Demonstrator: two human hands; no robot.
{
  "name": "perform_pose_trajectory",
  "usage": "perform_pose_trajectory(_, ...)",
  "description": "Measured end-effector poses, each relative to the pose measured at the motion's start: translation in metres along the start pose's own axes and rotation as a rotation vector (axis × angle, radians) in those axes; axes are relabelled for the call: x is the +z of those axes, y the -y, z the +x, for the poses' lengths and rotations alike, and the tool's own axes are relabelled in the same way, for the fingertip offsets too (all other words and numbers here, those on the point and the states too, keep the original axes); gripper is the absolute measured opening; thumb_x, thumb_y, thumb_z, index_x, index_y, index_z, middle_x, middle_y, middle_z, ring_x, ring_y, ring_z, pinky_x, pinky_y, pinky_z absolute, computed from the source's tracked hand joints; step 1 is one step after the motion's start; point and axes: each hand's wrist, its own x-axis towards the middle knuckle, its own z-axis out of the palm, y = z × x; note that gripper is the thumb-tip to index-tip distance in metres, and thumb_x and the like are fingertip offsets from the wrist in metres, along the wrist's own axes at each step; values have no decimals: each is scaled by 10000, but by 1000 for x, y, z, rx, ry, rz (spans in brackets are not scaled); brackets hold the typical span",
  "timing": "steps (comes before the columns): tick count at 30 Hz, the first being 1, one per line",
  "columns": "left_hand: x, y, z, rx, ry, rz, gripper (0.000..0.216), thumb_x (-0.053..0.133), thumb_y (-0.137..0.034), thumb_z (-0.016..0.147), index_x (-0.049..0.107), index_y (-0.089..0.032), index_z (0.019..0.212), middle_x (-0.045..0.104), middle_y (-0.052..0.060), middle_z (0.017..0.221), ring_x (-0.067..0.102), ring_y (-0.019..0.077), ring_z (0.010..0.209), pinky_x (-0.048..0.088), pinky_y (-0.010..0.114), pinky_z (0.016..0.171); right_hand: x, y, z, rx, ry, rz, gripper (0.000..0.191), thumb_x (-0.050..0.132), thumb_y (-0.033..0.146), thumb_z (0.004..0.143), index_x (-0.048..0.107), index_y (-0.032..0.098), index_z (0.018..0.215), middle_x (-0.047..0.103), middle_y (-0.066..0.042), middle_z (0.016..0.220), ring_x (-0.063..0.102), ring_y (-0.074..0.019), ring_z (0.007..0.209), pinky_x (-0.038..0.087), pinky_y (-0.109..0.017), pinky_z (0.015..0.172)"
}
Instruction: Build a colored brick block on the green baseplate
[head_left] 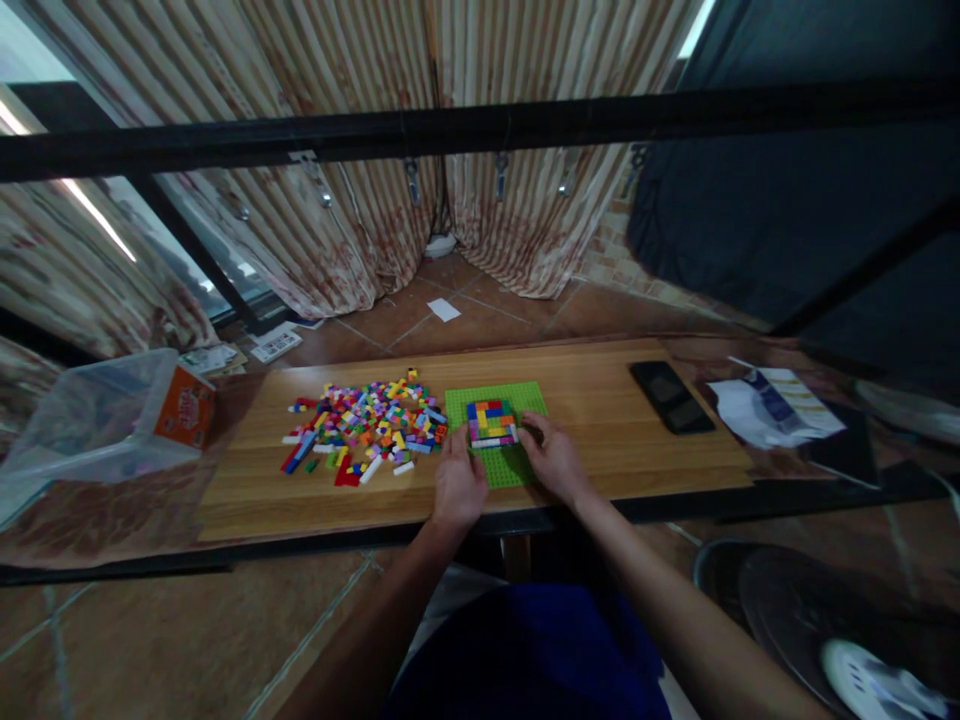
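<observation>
A low block of multicoloured toy bricks [492,424] sits on the green baseplate [510,468], with a white and lilac row along its near edge. My left hand [461,482] is closed at the block's left side, its thumb by the near corner. From the right, my right hand [553,455] curls its fingers against the opposite side. Anything small between the fingertips is hidden. Left of the baseplate lies a wide heap of loose bricks [382,415] in many colours, and its edge comes close to my left hand.
The wooden board [592,400] carries a black phone [671,397] on the right. Beyond it are crumpled papers and packaging [772,408]. A clear plastic bin [112,415] with an orange label stands at the far left. A dark bar [480,128] crosses the view above the board.
</observation>
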Motion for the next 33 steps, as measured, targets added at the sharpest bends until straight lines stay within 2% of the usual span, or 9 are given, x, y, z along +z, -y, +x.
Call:
perform_pose_trajectory(4, 15, -16, -8, -79, 101, -191, 629, 516, -54, 806, 361, -198, 1399, 580, 143, 1300, 575, 249, 1206, 520, 440, 980, -3, -7, 13, 7, 30, -37, 373, 495, 339, 899, 632, 185, 1210, 726, -122, 1048, 675, -262, 972, 523, -457, 894)
perform_pose_trajectory(8, 37, -47, -26, -57, 348, -416, 759, 578, -70, 796, 261, -206, 1472, 545, 154, 1375, 538, 239, 1267, 490, 422, 1030, -26, -27, 41, 55, 6, -37, 401, 479, 328, 886, 623, 144, 1213, 719, -142, 1075, 671, -262, 995, 516, -451, 914)
perform_pose_trajectory(12, 48, -69, -27, -46, 580, -601, 572, 568, -111, 829, 425, -179, 1379, 593, 149, 1323, 622, 211, 1147, 543, 366, 944, -64, -44, 53, 114, -312, -169, 418, 450, 340, 882, 646, 89, 1152, 677, -211, 1153, 620, -304, 1098, 451, -492, 992)
perform_pose_trajectory(15, 39, -64, -3, -55, 374, -449, 387, 496, -123, 872, 543, -185, 1252, 642, 113, 1237, 641, 198, 1081, 528, 378, 959, -85, -50, 33, 209, -446, -302, 456, 462, 366, 880, 621, 65, 1183, 655, -244, 1158, 595, -332, 1114, 429, -513, 994)
perform_pose_trajectory(17, 28, -54, 19, -34, 193, -176, 435, 529, -128, 851, 523, -163, 1284, 583, 132, 1322, 546, 244, 1237, 422, 432, 1086, -90, -50, 12, 308, -435, -390, 505, 481, 390, 877, 584, 43, 1229, 633, -263, 1179, 576, -348, 1138, 423, -513, 989)
perform_pose_trajectory(21, 17, -42, 40, -73, 246, 128, 548, 515, -82, 811, 456, -97, 1355, 557, 182, 1330, 495, 291, 1291, 377, 455, 1110, -83, -48, -13, 448, -277, -423, 543, 475, 406, 894, 529, 32, 1284, 638, -252, 1183, 596, -332, 1126, 445, -451, 968)
perform_pose_trajectory(24, 19, -43, 26, -23, 307, 97, 564, 499, -87, 805, 444, -98, 1367, 557, 175, 1332, 509, 271, 1275, 383, 424, 1107, -75, -47, -4, 439, -188, -394, 500, 454, 379, 912, 520, 72, 1301, 669, -208, 1153, 625, -299, 1090, 463, -412, 948)
perform_pose_trajectory(29, 30, -46, -23, -10, 330, -19, 589, 539, -172, 806, 429, -89, 1379, 532, 202, 1352, 471, 299, 1305, 373, 466, 1114, -73, -50, 40, 359, -108, -380, 445, 482, 292, 907, 539, 68, 1288, 655, -202, 1211, 624, -273, 1112, 451, -379, 972)
perform_pose_trajectory(33, 39, -52, -60, 83, 373, -117, 634, 550, -194, 795, 399, -75, 1399, 513, 216, 1372, 471, 319, 1298, 378, 498, 1114, -65, -46, 71, 274, 41, -322, 319, 481, 230, 911, 630, 128, 1174, 713, -139, 1103, 660, -239, 1020, 480, -339, 920)
